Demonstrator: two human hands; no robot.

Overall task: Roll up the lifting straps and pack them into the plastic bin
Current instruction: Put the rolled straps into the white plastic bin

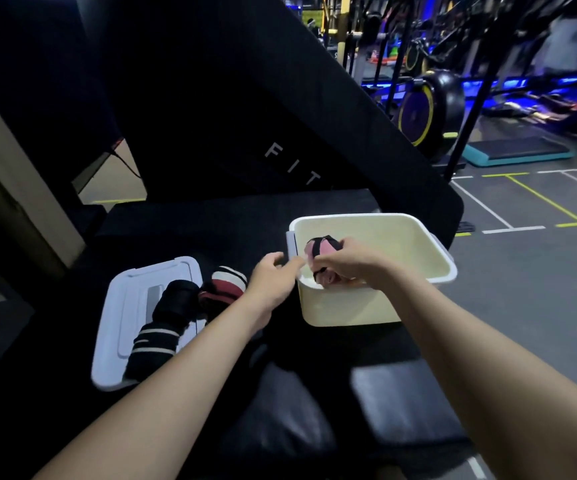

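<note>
- Right hand (pixel 349 263): fingers pinching a rolled pink-and-black lifting strap (pixel 321 251) inside the cream rectangular plastic bin (pixel 349 306).
- Left hand (pixel 273 278): fingers loosely curled at the bin's nine-o'clock rim, holding nothing.
- Other dark striped straps (pixel 162 327) lie on the white lid (pixel 117 323) on the black bench (pixel 211 223), at the bin's eight o'clock.

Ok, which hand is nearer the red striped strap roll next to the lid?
Left. The left hand is just right of the red striped roll; the right hand is farther right, over the bin, holding the pink strap.

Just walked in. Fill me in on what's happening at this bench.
A person is packing lifting straps. The right hand holds a rolled pink strap inside the cream bin; the left hand rests at the bin's near rim. Two dark straps lie on the lid, a red striped one beside it.
</note>
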